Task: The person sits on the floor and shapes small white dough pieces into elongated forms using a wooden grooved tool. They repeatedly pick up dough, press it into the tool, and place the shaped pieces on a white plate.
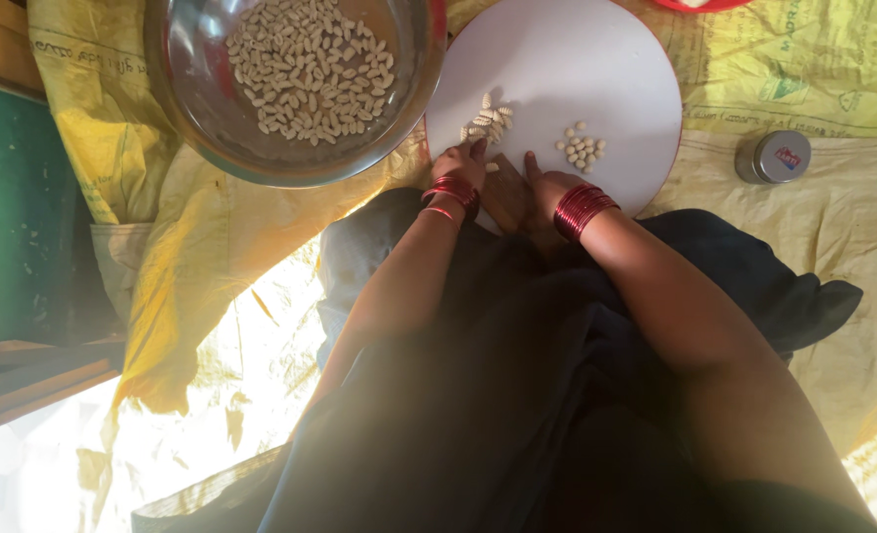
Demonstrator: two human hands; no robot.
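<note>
The left hand [461, 163] rests at the near edge of the round white board [596, 79], fingertips pinching a small pale piece; a ridged heap [488, 122] lies just beyond it. The right hand [547, 188] lies beside, fingers pressed together, near a round-pieces heap [583, 148]. A steel bowl [202, 109] stands at the board's left edge.

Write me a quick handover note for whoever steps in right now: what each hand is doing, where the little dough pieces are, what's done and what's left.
Left hand: at the near edge of the round white board, fingers by the ridged shaped pieces; whether it grips one is unclear.
Right hand: beside the left at the board edge, fingers hidden.
Between the hands: a wooden tool, partly covered.
Done: the steel bowl above left holds many shaped pieces; a small shaped pile lies on the board.
Left: a cluster of small round pieces on the board, unshaped.
A small lidded tin sits to the right.
</note>
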